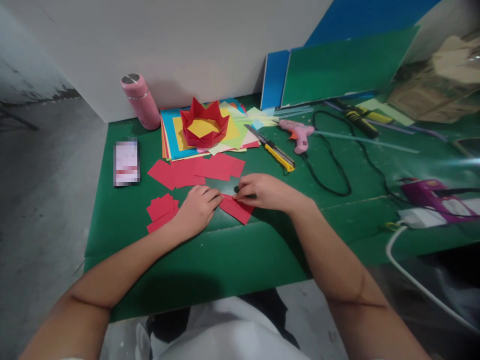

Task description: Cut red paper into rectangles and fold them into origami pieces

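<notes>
A small red paper piece point(239, 210) lies on the green table between my hands, its top edge under my fingertips. My left hand point(200, 205) has its fingers pressed together on the paper's left corner. My right hand point(262, 192) is closed, with its fingertips at the paper's upper edge. A small dark object point(236, 189) pokes out from the right fingers; its kind I cannot make out. Beyond my hands is a row of overlapping red paper rectangles point(185, 172). Smaller red pieces point(163, 209) are piled beside my left wrist.
A folded red paper ring point(204, 140) rests on coloured paper sheets point(168, 142). To its right lie a yellow utility knife point(276, 154) and a pink glue gun point(298, 132) with a looping black cord. A pink bottle point(141, 102), a blurred-out flat item point(126, 162) and a power strip point(423, 216) surround the workspace.
</notes>
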`<state>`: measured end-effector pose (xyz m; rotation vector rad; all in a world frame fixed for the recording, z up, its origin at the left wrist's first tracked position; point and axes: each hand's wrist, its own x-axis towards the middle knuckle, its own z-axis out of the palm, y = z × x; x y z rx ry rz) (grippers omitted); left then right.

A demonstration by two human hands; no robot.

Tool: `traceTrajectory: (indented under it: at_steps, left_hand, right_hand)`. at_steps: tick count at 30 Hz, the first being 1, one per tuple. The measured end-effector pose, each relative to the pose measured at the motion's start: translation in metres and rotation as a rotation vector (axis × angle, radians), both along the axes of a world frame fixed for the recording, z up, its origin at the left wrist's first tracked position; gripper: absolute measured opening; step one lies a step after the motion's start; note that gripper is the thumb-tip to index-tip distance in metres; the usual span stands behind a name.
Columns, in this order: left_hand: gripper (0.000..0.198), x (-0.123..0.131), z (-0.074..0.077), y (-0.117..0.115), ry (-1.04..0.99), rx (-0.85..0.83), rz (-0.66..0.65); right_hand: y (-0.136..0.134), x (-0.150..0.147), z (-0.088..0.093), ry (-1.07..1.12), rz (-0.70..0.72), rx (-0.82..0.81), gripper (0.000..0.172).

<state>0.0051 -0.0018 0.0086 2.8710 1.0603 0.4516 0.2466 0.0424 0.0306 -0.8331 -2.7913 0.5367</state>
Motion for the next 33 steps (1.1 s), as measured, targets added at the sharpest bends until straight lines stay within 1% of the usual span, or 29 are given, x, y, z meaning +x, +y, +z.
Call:
traceTrajectory:
  at_steps: [5, 11, 14, 16, 18, 21, 24, 26, 29, 31, 33]
  left_hand:
    - [0.026, 0.002, -0.002, -0.002, -0.011, 0.049, -0.019]
    - [0.025, 0.007, -0.004, -0.008, 0.022, 0.127, 0.001]
    - [0.025, 0.008, -0.003, -0.011, 0.033, 0.135, 0.007]
    - [0.026, 0.009, -0.003, -0.012, 0.027, 0.121, 0.019]
    - [0.028, 0.009, -0.003, -0.013, 0.025, 0.103, 0.037]
    - [0.029, 0.01, -0.003, -0.014, 0.027, 0.09, 0.065]
    - [0.028, 0.01, -0.003, -0.014, 0.042, 0.094, 0.074]
    - [0.025, 0.01, -0.002, -0.013, 0.053, 0.11, 0.065]
    - [0.022, 0.009, -0.001, -0.012, 0.057, 0.129, 0.052]
    - [0.022, 0.008, -0.002, -0.01, 0.038, 0.124, 0.05]
    - [0.023, 0.005, -0.003, -0.007, -0.009, 0.116, 0.044]
  right_hand:
    - [0.0, 0.001, 0.0, -0.009, -0.01, 0.069, 0.026]
    - [-0.002, 0.002, 0.005, -0.016, -0.01, 0.142, 0.027]
    - [-0.002, 0.004, 0.009, 0.001, -0.016, 0.179, 0.038]
    - [-0.002, 0.004, 0.009, 0.034, -0.051, 0.23, 0.047]
    - [-0.002, 0.003, 0.007, 0.089, -0.091, 0.273, 0.047]
    - [-0.002, -0.002, 0.0, 0.132, -0.065, 0.258, 0.04]
    - [0.0, -0.005, -0.006, 0.082, -0.015, 0.211, 0.039]
    - [0.001, -0.004, -0.008, 0.038, -0.039, 0.2, 0.042]
    - [0.004, 0.0, -0.009, 0.0, -0.115, 0.214, 0.045]
    - [0.005, 0.002, -0.009, -0.006, -0.165, 0.22, 0.046]
    - [0.004, 0.004, -0.008, -0.008, -0.187, 0.212, 0.045]
